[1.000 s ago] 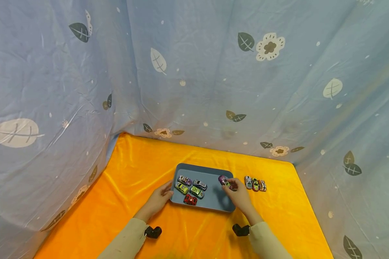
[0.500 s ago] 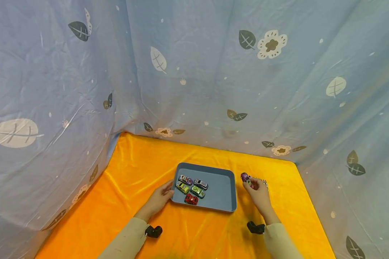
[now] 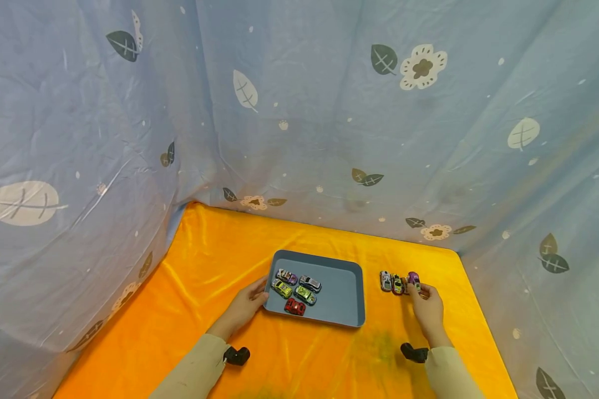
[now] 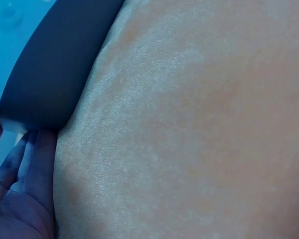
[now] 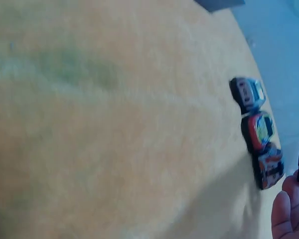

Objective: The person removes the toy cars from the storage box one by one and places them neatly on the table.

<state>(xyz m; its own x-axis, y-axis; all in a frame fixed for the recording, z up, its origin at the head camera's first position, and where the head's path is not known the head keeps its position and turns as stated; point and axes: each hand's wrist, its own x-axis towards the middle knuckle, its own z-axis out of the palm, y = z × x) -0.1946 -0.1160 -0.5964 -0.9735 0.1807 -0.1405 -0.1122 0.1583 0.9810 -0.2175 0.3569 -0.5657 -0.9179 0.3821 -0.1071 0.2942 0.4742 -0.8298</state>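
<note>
Purple car set at the right end of a row on the table

The right hand [image 3: 427,308] pinches the purple car [image 3: 414,280] in its fingers, just beside three cars [image 3: 393,282]. It looks small, light, rigid and free-rolling, best taken by its sides. The left hand [image 3: 244,306] grips the tray [image 3: 340,310] edge, fingers curled; five cars lie inside. The orange cloth [image 3: 204,266] looks soft and slippery; blue drapes close in around.
</note>
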